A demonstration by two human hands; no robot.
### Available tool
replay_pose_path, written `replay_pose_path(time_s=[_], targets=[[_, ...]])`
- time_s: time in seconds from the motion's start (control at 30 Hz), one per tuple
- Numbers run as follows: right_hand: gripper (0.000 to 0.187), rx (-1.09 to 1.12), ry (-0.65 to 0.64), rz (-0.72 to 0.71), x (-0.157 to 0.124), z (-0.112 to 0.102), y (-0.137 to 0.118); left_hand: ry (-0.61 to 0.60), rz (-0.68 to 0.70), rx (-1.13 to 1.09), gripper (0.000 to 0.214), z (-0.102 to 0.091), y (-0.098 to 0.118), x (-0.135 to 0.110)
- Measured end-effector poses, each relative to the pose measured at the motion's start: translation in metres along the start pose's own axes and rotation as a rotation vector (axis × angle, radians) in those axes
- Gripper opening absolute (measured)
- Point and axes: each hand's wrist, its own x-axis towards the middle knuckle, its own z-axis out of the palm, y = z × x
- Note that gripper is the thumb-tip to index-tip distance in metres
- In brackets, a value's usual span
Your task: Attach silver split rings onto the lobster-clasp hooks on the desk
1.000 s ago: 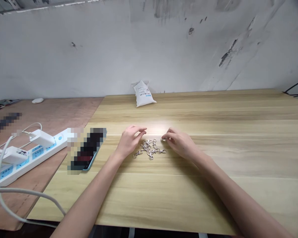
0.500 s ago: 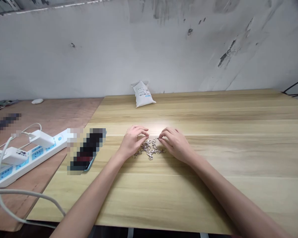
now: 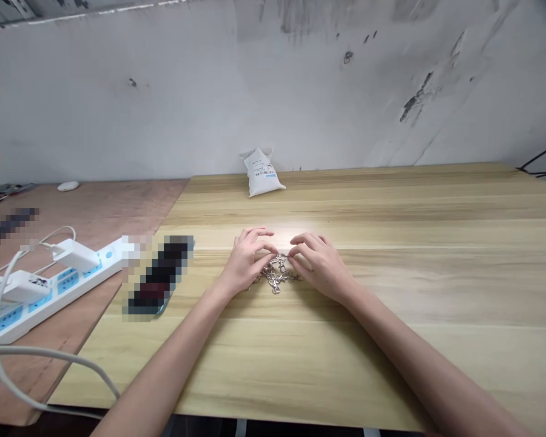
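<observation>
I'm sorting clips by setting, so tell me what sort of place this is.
Probably a plain indoor workspace, though home or workshop I can't tell: a wood-grain table bearing a small pile of metal clasps, a stained, chipped wall behind it, and a power strip at left.

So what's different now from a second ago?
The two hands have drawn together: the right hand moved left, bringing along the small metal piece in its fingers, and the left hand shifted a little right, its fingers now close to that piece. Whether they grip anything is too small to tell. The pile of metal clasps, white packet and power strip stayed put.
</observation>
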Motion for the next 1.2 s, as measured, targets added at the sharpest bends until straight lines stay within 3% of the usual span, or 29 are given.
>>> replay_pose_path(time_s=[0.3,0.5,0.73,0.97,1.2], targets=[[0.005,0.074,0.030,0.007,-0.0003,-0.0004,-0.0001,-0.100,-0.047,-0.009,0.007,0.0069,-0.0031,-0.0015],[0.008,0.112,0.000,0.015,-0.0008,0.0008,-0.0009,-0.102,-0.090,0.012,0.007,0.0081,-0.0066,-0.0015],[0.013,0.062,-0.049,-0.007,-0.0012,0.0043,0.0001,-0.105,-0.055,0.091,0.012,0.0065,-0.0057,-0.0021],[0.012,0.081,0.007,0.036,-0.0005,0.0025,-0.0017,-0.123,0.032,0.138,0.012,0.0045,-0.0038,-0.0032],[0.009,0.089,0.017,0.039,-0.0003,0.0037,-0.0029,-0.112,0.036,0.150,0.011,0.0045,0.0005,-0.0024]])
